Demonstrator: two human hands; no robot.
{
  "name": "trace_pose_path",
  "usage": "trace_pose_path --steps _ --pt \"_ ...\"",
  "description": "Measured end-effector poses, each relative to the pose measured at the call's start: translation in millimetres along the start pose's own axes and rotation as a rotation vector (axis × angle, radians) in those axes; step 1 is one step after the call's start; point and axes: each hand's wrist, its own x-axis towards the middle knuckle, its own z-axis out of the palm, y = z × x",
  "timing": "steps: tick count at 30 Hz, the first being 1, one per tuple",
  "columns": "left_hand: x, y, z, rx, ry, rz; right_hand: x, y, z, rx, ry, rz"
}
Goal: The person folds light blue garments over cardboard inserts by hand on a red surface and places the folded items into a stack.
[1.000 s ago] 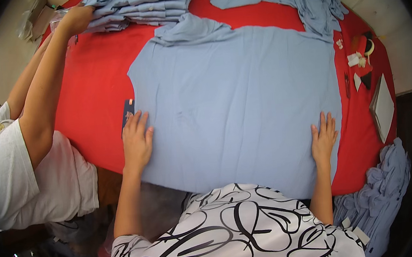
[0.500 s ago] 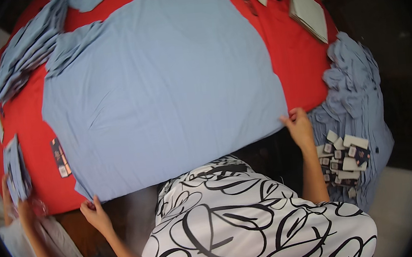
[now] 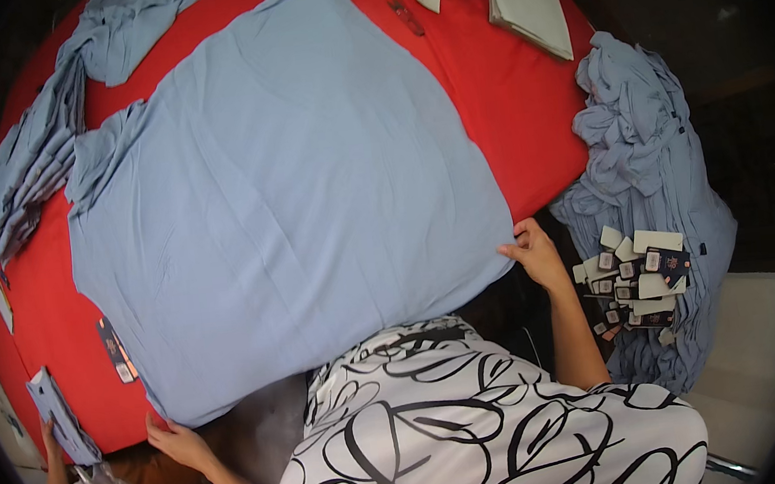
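Note:
A light blue shirt (image 3: 292, 223) lies spread over the red-covered table (image 3: 527, 144), its hem toward me and one short sleeve out to the left. My right hand (image 3: 536, 254) pinches the hem's right corner at the table's near edge. At the left corner of the hem is my left hand (image 3: 181, 444), its fingers closed at the cloth, partly hidden there. Beside the shirt's left edge lies a dark tag with orange marks (image 3: 118, 350). Soft creases run down the shirt's middle.
At lower left a co-worker's hand (image 3: 54, 453) touches a folded blue garment (image 3: 61, 413); clear plastic (image 3: 103, 482) is near. Blue garments (image 3: 32, 178) heap at far left. At right hang more garments (image 3: 644, 143) with several tags (image 3: 638, 278). White sheets (image 3: 528, 6) lie at the back right.
The view has shifted, so the table sits lower and further left. Both my hands stay at the hem corners, and more creases show. The co-worker's hands have moved apart, one near the plastic.

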Motion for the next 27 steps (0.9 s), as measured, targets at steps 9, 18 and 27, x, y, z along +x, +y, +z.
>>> trace_pose_path --steps 9,18,27 --pt "59.2 75.4 58.5 0.042 -0.03 0.34 295.9 -140.3 -62.7 -0.614 0.567 -0.565" --pt "52.8 76.0 51.3 0.116 0.007 0.28 442.3 -199.6 -54.0 -0.651 0.445 0.02" --pt "67.9 95.0 103.2 -0.147 -0.034 0.253 472.8 -171.7 -290.4 -1.243 0.653 -0.878"
